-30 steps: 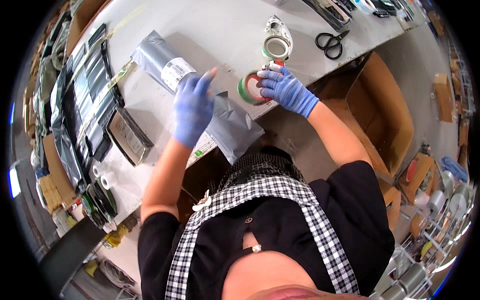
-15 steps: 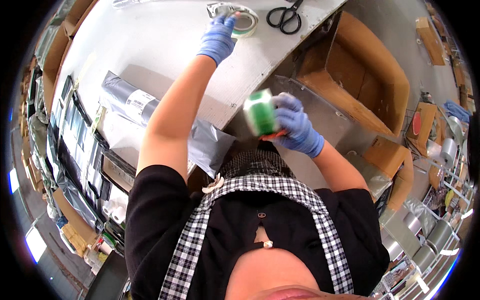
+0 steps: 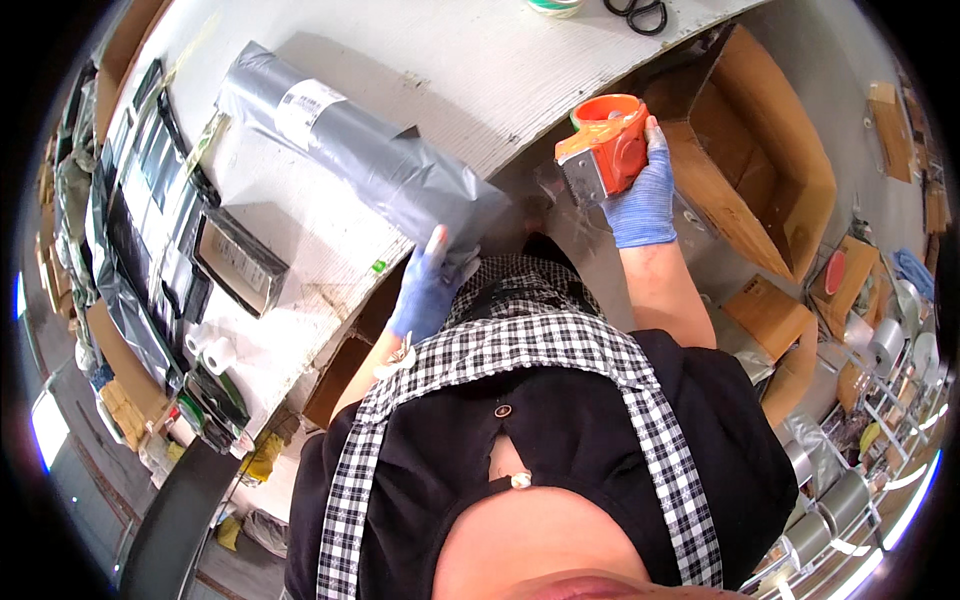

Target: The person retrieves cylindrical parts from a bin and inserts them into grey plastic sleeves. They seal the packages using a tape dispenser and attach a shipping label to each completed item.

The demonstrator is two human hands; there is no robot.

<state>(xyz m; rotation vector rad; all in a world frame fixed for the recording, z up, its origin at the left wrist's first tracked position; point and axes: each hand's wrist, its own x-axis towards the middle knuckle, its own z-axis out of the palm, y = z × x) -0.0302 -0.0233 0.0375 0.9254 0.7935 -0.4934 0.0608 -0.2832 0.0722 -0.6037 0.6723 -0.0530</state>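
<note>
A long parcel in a grey plastic mailer, with a white label, lies slantwise on the white table. Its near end juts past the table edge, and there my left hand, in a blue glove, grips it; some fingers are hidden under the film. My right hand, also gloved, holds an orange tape dispenser in the air beyond the table edge. The dispenser's metal cutting edge faces left, and a little green shows at its roll.
At the table's far edge are a tape roll and black-handled scissors. An open cardboard box stands right of the table. An open black-edged box and white rolls sit at left.
My left hand has left the tape roll and come back to the parcel's near end. My right hand has turned the dispenser and moved it up and right. The view has shifted.
</note>
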